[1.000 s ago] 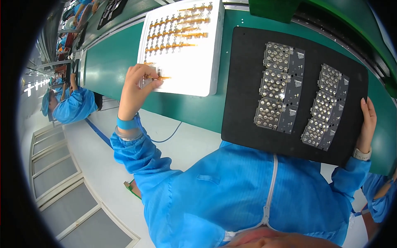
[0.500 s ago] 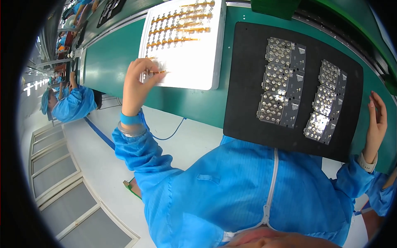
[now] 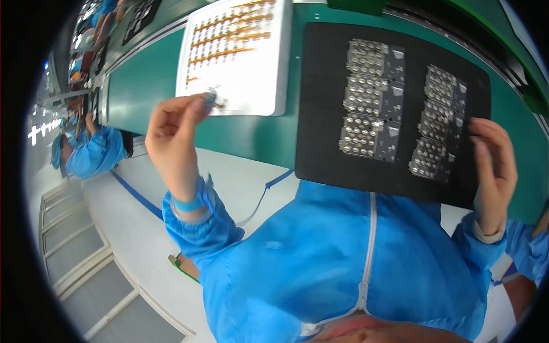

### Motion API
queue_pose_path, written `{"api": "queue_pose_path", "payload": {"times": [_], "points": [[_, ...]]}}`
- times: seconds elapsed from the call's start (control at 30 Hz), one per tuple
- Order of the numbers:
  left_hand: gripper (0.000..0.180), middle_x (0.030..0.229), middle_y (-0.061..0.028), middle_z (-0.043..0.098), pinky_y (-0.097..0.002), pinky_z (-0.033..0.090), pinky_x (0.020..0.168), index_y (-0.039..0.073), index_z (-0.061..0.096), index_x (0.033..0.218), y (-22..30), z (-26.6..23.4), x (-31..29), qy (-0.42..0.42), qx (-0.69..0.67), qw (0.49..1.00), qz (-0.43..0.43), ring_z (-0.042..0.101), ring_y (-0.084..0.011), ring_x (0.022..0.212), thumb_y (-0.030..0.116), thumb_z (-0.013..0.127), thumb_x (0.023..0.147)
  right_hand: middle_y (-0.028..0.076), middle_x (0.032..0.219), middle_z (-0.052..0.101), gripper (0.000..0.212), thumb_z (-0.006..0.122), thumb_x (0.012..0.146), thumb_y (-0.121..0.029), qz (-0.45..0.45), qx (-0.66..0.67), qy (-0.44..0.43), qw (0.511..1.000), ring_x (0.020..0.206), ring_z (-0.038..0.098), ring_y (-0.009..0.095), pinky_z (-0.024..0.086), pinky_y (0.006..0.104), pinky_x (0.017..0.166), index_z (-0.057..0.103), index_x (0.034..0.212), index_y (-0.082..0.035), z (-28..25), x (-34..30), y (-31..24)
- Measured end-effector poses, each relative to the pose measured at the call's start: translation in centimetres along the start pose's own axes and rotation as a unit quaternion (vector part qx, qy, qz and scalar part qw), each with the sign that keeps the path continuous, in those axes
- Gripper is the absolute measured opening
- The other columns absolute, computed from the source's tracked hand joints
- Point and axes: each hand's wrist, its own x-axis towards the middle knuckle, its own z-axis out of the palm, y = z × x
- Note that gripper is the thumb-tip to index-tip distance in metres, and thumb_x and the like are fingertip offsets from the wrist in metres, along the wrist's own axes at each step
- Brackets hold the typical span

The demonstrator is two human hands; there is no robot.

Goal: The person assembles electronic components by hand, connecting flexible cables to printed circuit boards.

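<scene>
My left hand (image 3: 174, 134) pinches a small flexible circuit strip (image 3: 215, 103), blurred by motion, between thumb and forefinger. It is held at the near edge of a white tray (image 3: 266, 91). Several rows of orange flexible circuit strips (image 3: 229, 31) lie in that tray. My right hand (image 3: 494, 166) has its fingers apart and slightly bent, with nothing in them. Its fingertips are over the right edge of a black mat (image 3: 320, 103). Two columns of dark circuit boards with round silvery spots lie on the mat, among them a left-column board (image 3: 366, 94) and a right-column board (image 3: 440, 120).
The tray and mat rest on a green bench top (image 3: 246, 140). Green rails and machine parts (image 3: 457, 46) run along its far side. A blue wrist cord (image 3: 263, 197) trails from my left wrist. Another person in blue (image 3: 97, 151) sits at the far left.
My left hand has drawn back left and down from the tray with the circuit strip. My right hand has moved left, from beside the mat to over its edge. The whole view has shifted slightly.
</scene>
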Motion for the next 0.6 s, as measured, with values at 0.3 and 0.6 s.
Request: {"api": "queue_pose_path", "payload": {"times": [0.3, 0.6], "points": [[0.014, 0.094, -0.0133, 0.066, -0.0231, 0.052, 0.078, -0.005, 0.062, 0.095, 6.4, 10.9, -6.6, -0.375, -0.316, 0.847, -0.204, 0.064, -0.0145, 0.087, -0.007, 0.064, 0.082, 0.009, 0.100, 0.061, 0.032, 0.058, 0.092, -0.015, 0.128, 0.493, -0.247, 0.824, 0.085, 0.062, 0.013, 0.050, 0.0256, 0.072, 0.047, 0.118, 0.000, 8.3, -1.1, -2.8], [0.019, 0.087, -0.0080, 0.067, -0.0278, 0.045, 0.068, 0.001, 0.071, 0.088, 3.9, 10.7, -6.0, -0.338, -0.139, 0.927, 0.081, 0.058, -0.0185, 0.076, -0.004, 0.073, 0.070, 0.004, 0.075, 0.063, 0.012, 0.055, 0.093, -0.014, 0.209, 0.446, -0.223, 0.841, 0.059, 0.059, 0.006, 0.045, 0.0175, 0.051, 0.053, 0.095, -0.002, 6.5, -0.9, -2.3]]}}
